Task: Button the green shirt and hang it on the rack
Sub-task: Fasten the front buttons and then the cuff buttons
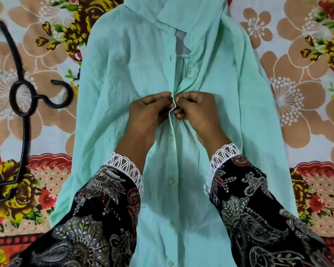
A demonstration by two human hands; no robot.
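A pale green shirt [127,78] lies flat, front up, on a flowered bedsheet, collar at the top. Its lower front is closed, with several white buttons [171,181] showing down the placket. Above my hands the front gapes open, two loose buttons on the right edge. My left hand [148,112] pinches the left placket edge at mid-chest. My right hand [197,110] pinches the right edge against it; the button between the fingers is hidden. A black plastic hanger [24,105] lies on the sheet to the left of the shirt.
The flowered bedsheet [301,105] covers the whole surface around the shirt. My patterned black sleeves with white lace cuffs [127,166] lie over the shirt's lower part. No rack is in view.
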